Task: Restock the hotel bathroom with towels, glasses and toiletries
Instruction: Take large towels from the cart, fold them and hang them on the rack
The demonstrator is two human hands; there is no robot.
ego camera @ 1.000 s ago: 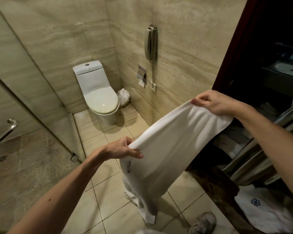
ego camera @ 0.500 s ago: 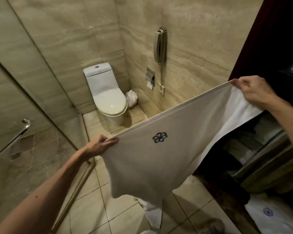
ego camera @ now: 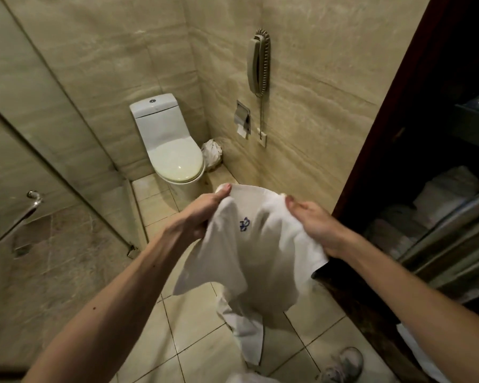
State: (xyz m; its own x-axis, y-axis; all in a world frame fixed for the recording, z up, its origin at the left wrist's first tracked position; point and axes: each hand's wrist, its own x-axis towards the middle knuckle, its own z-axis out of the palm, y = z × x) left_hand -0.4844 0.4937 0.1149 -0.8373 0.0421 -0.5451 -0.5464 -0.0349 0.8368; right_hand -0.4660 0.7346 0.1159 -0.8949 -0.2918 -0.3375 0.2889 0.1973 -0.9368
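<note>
A white towel (ego camera: 249,261) with a small blue emblem hangs in front of me over the tiled floor. My left hand (ego camera: 198,214) pinches its top edge on the left. My right hand (ego camera: 313,225) grips the top edge on the right. The two hands are close together, so the cloth sags in folds between and below them. Its lower end trails down almost to the floor. Folded white towels (ego camera: 443,194) lie on a dark shelf at the right.
A white toilet (ego camera: 172,150) stands in the far corner with a lined waste bin (ego camera: 212,154) beside it. A wall phone (ego camera: 258,62) and paper holder (ego camera: 242,118) are on the right wall. A glass shower screen (ego camera: 67,139) runs along the left. My shoe (ego camera: 343,364) is at the bottom.
The towel was stretched wide between my hands half a second ago. Both hands have come together in the middle, and the cloth now droops in folds.
</note>
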